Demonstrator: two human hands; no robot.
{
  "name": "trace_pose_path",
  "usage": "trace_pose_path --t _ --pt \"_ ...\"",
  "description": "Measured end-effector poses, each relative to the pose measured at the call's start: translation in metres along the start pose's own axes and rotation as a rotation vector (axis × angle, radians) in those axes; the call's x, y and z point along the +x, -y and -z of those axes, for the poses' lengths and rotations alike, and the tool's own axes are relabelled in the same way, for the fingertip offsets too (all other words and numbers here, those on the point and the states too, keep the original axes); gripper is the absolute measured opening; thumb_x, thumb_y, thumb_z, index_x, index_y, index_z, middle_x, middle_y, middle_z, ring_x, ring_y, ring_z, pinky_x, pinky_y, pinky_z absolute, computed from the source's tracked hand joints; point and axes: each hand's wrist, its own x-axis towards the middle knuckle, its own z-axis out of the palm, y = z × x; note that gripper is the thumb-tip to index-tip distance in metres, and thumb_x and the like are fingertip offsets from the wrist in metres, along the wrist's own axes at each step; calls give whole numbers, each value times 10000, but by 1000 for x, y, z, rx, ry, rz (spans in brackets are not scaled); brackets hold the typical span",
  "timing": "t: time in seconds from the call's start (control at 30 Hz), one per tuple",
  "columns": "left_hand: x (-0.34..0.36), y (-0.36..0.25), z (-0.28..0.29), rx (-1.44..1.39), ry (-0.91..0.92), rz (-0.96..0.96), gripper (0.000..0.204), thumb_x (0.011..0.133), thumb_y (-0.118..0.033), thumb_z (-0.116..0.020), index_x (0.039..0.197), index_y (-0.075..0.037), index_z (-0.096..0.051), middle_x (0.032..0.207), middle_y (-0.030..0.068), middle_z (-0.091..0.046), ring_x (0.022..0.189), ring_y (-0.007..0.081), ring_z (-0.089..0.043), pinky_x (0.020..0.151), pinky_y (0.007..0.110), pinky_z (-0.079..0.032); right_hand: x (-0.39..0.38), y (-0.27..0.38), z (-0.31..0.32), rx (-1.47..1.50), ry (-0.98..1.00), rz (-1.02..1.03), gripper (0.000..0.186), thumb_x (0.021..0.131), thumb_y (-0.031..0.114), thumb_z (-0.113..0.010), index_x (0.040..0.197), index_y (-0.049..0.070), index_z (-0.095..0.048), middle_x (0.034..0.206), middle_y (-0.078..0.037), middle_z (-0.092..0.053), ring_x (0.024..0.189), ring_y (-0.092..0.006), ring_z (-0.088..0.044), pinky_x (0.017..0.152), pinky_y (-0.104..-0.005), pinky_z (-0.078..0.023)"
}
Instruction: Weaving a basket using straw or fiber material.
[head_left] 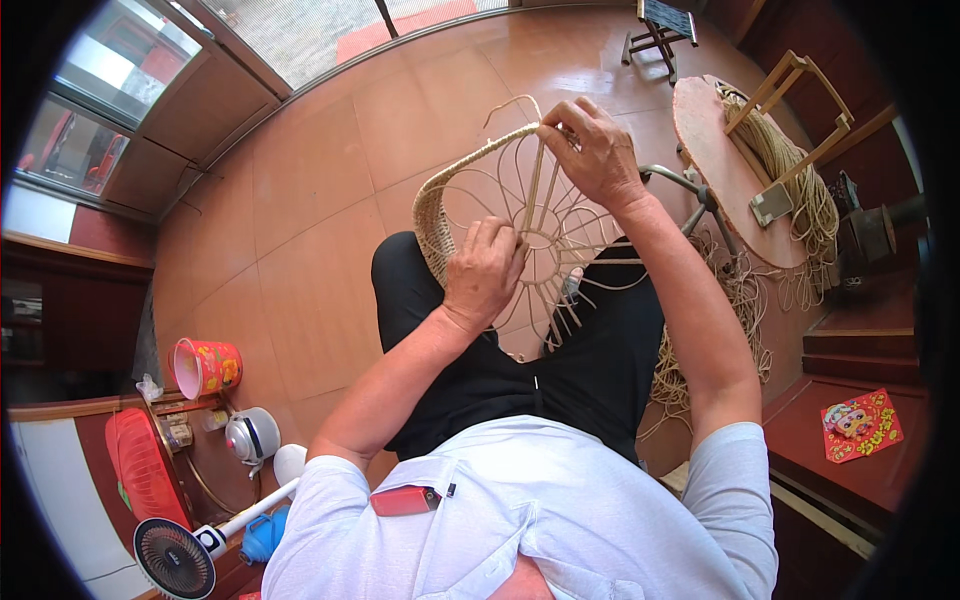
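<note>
Over my lap rests a round openwork piece of beige cord, with looped spokes running out from a small central ring. Along its upper left side runs a tightly woven rim. My left hand is closed on the piece, its fingertips by the central ring and partly hiding the spokes. At the top end of the woven rim, my right hand pinches the cord between thumb and fingers. A loose cord end curls up beside those fingers. Several lower spokes hang toward my black trousers.
On the right, a pale oval board carries a thick bundle of cord, with more cord heaped below. A folding stool stands far off. To the left are a red patterned bucket, a kettle and a fan.
</note>
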Motion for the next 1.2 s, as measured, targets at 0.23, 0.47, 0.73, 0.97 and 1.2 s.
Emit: trace_pose_path --t 0.23,0.47,0.73,0.97,1.2 --pt "-44 -15 4 -386 263 296 208 1081 -166 -711 981 15 -686 927 171 -661 800 379 -678 747 477 -549 -10 12 11 14 -65 31 158 1014 250 -797 1103 133 -738 1037 -74 -724 959 -317 -716 851 -463 -574" --pt "-42 -24 35 -387 283 225 196 1077 -152 -706 976 14 -679 922 167 -650 819 374 -679 756 470 -555 -68 44 30 -106 -179 335 272 909 75 -810 1169 131 -755 1134 -55 -736 1028 -287 -703 936 -432 -549" --pt "-54 -40 42 -369 365 23 229 1073 -183 -710 946 -2 -651 897 174 -611 866 384 -650 799 483 -532 -119 51 22 -96 72 237 349 905 118 -829 1240 146 -734 1265 -39 -745 1162 -269 -728 1022 -435 -573" --pt "-40 -68 95 -685 727 83 321 1135 -210 -654 894 -7 -592 825 152 -562 764 339 -602 736 454 -502 -112 46 13 -114 91 264 299 925 150 -840 1206 164 -737 1144 13 -791 1035 -222 -773 923 -393 -603" --pt "19 -55 165 -1195 474 250 513 1211 -358 -552 793 -61 -580 761 26 -576 666 149 -544 639 324 -435 -109 45 5 -97 100 241 193 963 146 -838 1126 143 -734 991 -27 -791 918 -251 -767 813 -405 -602"
